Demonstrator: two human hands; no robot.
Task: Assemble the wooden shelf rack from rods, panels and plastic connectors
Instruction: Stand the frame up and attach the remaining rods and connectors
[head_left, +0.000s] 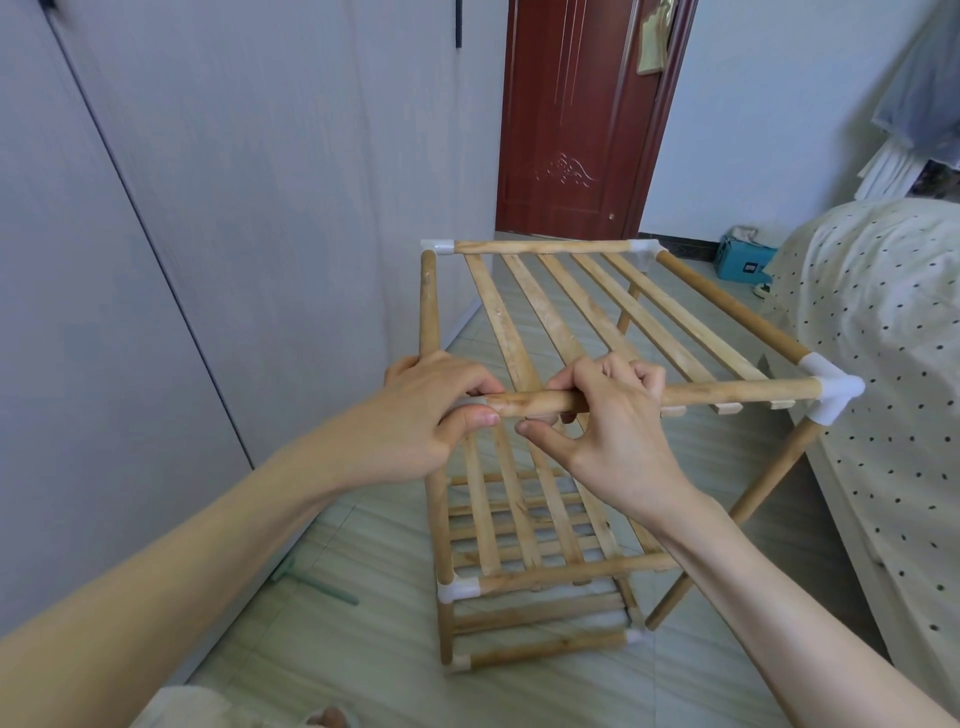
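**Top tier: near-left corner still open**

Head view only.

Rack (571, 405) stands on the tiled floor, bed (883, 332) at 3 o'clock, wardrobe (156, 234) at 9, door (576, 119) at 12. Lower tiers look joined with white connectors. Top tier has connectors at far-left (438, 246), far-right (645, 250) and near-right (834, 391). I see none at the near-left corner.

Front rod (737, 394) of the top panel lies with its long axis 9-to-3, nearly level. Its right end sits in the near-right connector; its free left end is at the hands.

Left hand (436, 410): fingers curled, thumb and fingers pinching the free rod tip. The hand covers the corner, so I can't tell whether it also holds a connector or the post top.

Right hand (608, 415): just beside the left hand, at 3 o'clock from it, fingers curled over the rod from above, thumb stretched below and apparently off the wood.

Left side rod (429, 306) runs 12-to-6 from the far-left connector toward the left hand; its near end is hidden behind that hand. Left post (439, 525) rises from below toward the same spot.

Judgement: the next move turns on that corner. Rod tip, side rod end and post top all converge under the left hand, which is nearer; the right hand steadies. The rod likely needs pushing along its axis toward 9 o'clock into a connector there.

Risk: levering the rod could loosen the near-right joint.
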